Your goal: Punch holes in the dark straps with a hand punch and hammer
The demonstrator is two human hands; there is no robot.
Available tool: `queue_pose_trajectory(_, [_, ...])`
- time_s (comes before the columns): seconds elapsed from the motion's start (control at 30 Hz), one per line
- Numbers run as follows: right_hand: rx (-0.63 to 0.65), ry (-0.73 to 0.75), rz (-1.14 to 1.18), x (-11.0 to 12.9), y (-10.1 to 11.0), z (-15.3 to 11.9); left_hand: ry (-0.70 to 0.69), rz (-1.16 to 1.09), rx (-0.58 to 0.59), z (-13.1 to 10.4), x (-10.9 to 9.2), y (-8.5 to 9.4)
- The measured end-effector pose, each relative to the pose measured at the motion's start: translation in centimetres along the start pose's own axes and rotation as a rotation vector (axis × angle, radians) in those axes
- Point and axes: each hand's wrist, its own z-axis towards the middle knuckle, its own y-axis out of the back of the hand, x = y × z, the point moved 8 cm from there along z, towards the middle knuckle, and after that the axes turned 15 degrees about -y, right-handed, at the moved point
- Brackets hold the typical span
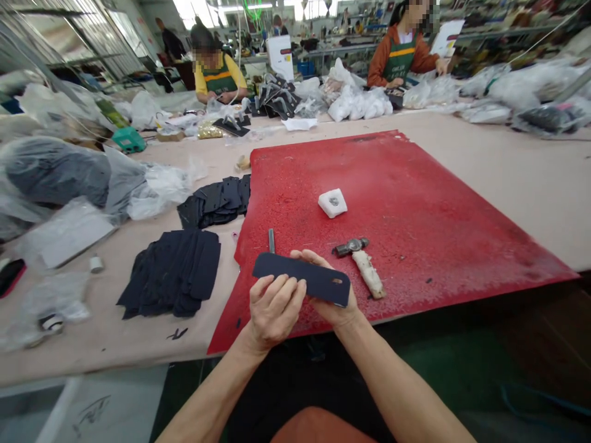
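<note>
A dark navy flat strip [318, 281] with rounded corners and a small slot near its right end is held up between both hands. My left hand [276, 307] pinches its lower edge, fingers curled over the front. From behind, my right hand [339, 304] grips the right half, with fingertips showing over the top edge. Just beyond the strip, a metal punch [271, 240] is on the red mat [434, 203]. To the right lies a hammer [367, 271] with a wrapped whitish handle. Farther back on the mat sits a white block [333, 202] with a grey mark on top.
Left of the mat lie a fanned stack of dark pieces [173, 271] and another dark pile [217, 200]. Plastic bags [157, 191] crowd the far left. Two people in green aprons [221, 80] work across the table. The mat's front edge runs close to my forearms.
</note>
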Motion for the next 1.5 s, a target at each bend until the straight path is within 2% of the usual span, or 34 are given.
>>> queue_pose_trajectory(0.27, [-0.030, -0.076, 0.024, -0.9, 0.4, 0.3, 0.011, 0.026, 0.014, -0.4, -0.3, 0.3])
queue_pose_trajectory(0.63, [-0.021, -0.076, 0.043, -1.2, 1.2, 0.3, 0.010, 0.031, 0.006, -0.2, -0.5, 0.3])
queue_pose_trajectory(1.13, [-0.058, -0.086, 0.076, -1.0, 2.2, 0.4, 0.082, -0.022, 0.001, -1.3, -0.2, -1.2])
queue_pose_trajectory(1.3, [-0.049, -0.055, 0.029, -0.5, 2.4, 0.4, 0.130, -0.065, -0.044, -0.8, -0.1, -1.6])
queue_pose_trajectory(1.37, [-0.071, -0.026, -0.022, 0.0, 2.5, 0.4, 0.240, -0.123, -0.103, -0.6, 0.4, -1.5])
queue_pose_trajectory(1.4, [-0.101, 0.000, -0.069, 0.3, 2.7, 0.3, 0.349, -0.164, -0.136, -0.7, 1.1, -1.5])
queue_pose_trajectory(1.43, [-0.139, 0.030, -0.144, 0.8, 2.8, 0.1, 0.500, -0.214, -0.166, -1.0, 2.0, -1.7])
queue_pose_trajectory(1.5, [-0.202, 0.071, -0.361, 1.6, 3.0, -0.2, 0.896, -0.361, -0.228, -2.6, 3.8, -2.6])
